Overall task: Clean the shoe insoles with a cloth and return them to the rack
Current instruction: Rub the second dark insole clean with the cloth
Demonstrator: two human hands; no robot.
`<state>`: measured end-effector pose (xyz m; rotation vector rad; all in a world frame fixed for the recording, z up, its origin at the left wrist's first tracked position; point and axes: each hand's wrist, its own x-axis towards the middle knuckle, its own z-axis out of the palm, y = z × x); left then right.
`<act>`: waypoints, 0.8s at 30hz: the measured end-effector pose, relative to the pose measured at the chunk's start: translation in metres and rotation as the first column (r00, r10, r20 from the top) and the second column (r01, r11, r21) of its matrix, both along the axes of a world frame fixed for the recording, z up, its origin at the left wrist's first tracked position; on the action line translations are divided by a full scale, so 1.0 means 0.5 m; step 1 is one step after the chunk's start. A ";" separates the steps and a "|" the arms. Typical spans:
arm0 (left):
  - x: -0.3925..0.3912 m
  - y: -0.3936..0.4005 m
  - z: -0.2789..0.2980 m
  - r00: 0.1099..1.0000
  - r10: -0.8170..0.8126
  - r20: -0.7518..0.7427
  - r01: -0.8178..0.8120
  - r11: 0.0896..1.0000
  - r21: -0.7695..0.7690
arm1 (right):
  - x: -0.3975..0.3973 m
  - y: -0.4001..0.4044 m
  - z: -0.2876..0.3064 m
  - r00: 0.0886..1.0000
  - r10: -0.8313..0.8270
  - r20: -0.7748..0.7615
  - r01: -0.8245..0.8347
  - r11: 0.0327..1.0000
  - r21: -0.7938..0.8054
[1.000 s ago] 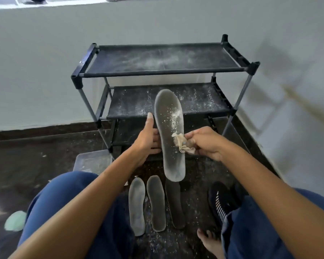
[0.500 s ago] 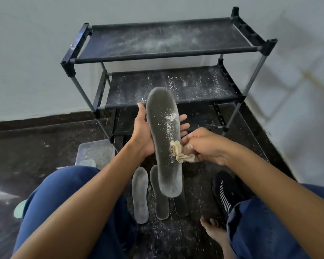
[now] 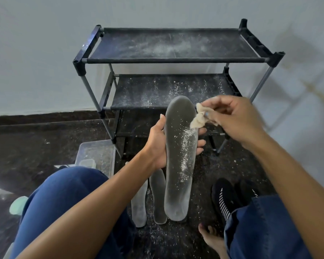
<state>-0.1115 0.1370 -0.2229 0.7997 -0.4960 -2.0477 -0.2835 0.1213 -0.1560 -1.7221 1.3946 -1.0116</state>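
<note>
Dark speckled floor [image 3: 204, 238] below, scattered with white powder. Nearest: blue-trousered knees [image 3: 64, 195] and a bare foot [image 3: 211, 240] at lower right. Just beyond, two grey insoles [image 3: 158, 199] flat on the floor, side by side, and a black shoe with white stripes [image 3: 223, 199] to the right. Above those, a long grey insole [image 3: 180, 157] held upright, dusted with white powder along its right side. Left hand [image 3: 157, 144] gripping that insole from behind, thumb on the left edge, fingertips showing past the right edge. Right hand [image 3: 232, 116] pinching a small crumpled beige cloth [image 3: 199, 118] against the insole's upper right edge. Left of the hands, a clear plastic container [image 3: 96, 156] on the floor. Farther off, a black shoe rack [image 3: 176, 60] against a pale wall [image 3: 36, 53], its shelves bare but powdered.
</note>
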 end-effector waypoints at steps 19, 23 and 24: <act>-0.021 0.026 0.012 0.995 -0.099 0.006 0.099 0.995 -0.030 | 0.062 0.024 -0.072 0.919 0.009 -0.395 -0.190 0.886 -0.422; -0.022 0.030 0.011 0.994 -0.109 0.019 0.110 0.992 -0.057 | 0.073 0.040 -0.078 0.889 0.018 -0.457 -0.246 0.861 -0.445; -0.023 0.033 0.013 0.992 -0.126 0.015 0.127 0.989 -0.077 | 0.073 0.037 -0.075 0.886 -0.020 -0.463 -0.227 0.853 -0.470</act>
